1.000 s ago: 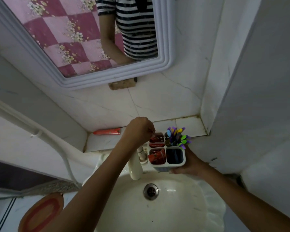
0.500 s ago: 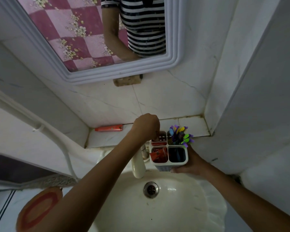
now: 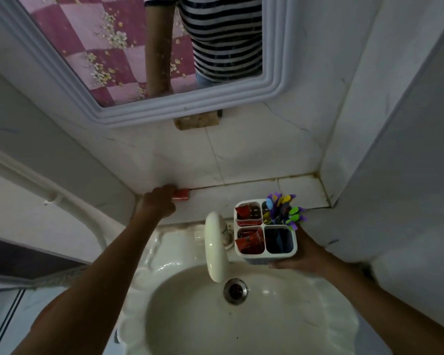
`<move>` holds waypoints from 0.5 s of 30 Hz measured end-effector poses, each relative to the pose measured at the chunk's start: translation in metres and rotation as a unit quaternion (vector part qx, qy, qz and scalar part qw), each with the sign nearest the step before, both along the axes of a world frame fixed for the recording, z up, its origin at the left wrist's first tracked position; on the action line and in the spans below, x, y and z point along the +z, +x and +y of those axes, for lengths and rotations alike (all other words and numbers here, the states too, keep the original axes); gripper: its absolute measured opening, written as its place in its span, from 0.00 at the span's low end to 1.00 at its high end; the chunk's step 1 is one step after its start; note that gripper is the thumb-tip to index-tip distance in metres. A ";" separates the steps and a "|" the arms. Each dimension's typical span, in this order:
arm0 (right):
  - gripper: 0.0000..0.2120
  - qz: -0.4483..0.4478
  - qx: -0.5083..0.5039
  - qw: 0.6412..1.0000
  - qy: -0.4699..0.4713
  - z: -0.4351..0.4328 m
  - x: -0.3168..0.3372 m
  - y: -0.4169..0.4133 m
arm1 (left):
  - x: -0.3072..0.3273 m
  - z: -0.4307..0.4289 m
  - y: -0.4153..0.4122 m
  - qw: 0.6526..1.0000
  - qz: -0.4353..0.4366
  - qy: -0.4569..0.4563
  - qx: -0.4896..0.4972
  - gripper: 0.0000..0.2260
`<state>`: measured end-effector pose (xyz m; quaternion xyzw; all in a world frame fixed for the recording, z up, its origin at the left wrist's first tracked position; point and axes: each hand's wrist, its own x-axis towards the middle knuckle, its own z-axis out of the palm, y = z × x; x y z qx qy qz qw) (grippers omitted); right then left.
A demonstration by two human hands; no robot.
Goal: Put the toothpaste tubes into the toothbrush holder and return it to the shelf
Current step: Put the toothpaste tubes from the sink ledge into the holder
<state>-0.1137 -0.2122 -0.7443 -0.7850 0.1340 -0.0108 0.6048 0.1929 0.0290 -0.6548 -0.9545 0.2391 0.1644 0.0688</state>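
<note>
A white toothbrush holder (image 3: 267,253) with four compartments is held above the sink's back edge by my right hand (image 3: 301,254), which grips it from below and the right. Red toothpaste tubes (image 3: 250,242) fill its two left compartments, and several coloured toothbrushes (image 3: 283,210) stand in the back right one. The front right compartment looks dark. On the tiled shelf (image 3: 254,194) at the left lies a red toothpaste tube (image 3: 182,195). My left hand (image 3: 158,203) rests over its left end, fingers curled on it; only the right end shows.
A cream sink (image 3: 241,319) with a metal drain (image 3: 235,290) lies below, its cream tap (image 3: 215,249) just left of the holder. A white-framed mirror (image 3: 190,108) hangs above the shelf. A white wall (image 3: 395,149) closes the right side.
My left hand has left the holder's back left compartment and moved left to the red tube on the shelf. The holder has stayed in my right hand.
</note>
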 end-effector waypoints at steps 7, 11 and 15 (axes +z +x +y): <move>0.42 0.000 0.000 1.000 -0.004 0.002 0.003 0.001 | -0.028 0.009 -0.002 0.976 -0.137 0.090 -0.145 0.19; 0.43 -0.009 0.010 1.000 -0.016 0.000 0.000 0.003 | -0.002 0.001 -0.014 0.988 -0.079 -0.084 -0.104 0.13; 0.44 -0.017 0.012 1.000 -0.020 -0.001 0.001 0.003 | 0.070 -0.018 -0.054 0.924 -0.076 -0.374 0.006 0.12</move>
